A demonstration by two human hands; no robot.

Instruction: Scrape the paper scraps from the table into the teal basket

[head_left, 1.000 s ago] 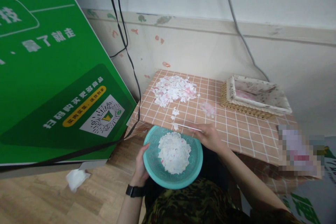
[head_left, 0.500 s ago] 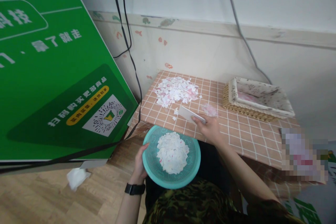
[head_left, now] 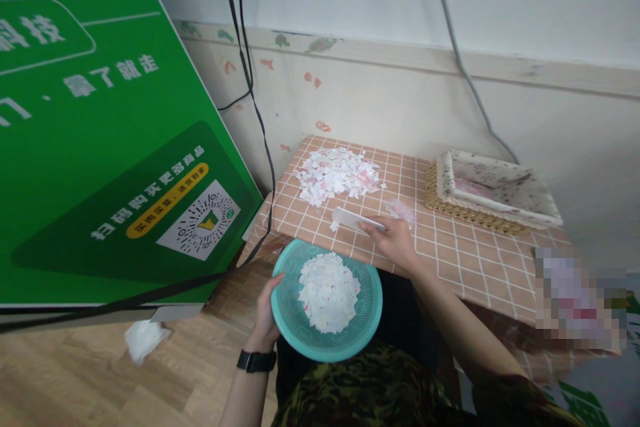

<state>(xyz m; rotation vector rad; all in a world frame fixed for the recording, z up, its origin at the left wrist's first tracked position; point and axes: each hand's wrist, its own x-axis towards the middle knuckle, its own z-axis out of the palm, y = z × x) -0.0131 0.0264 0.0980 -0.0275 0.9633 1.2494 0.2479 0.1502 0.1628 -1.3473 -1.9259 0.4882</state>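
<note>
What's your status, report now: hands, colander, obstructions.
Left hand gripping turquoise colander, paper scraps inside. Right hand gripping white card at checked tabletop. Nothing visible blocking either hand.

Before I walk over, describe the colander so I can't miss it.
Find the brown checked table, then the left hand, nearer the camera. It grips the turquoise colander, which holds a heap of pale scraps. The colander's round shape and colour set it apart from the rectangular wicker basket on the table.
</note>
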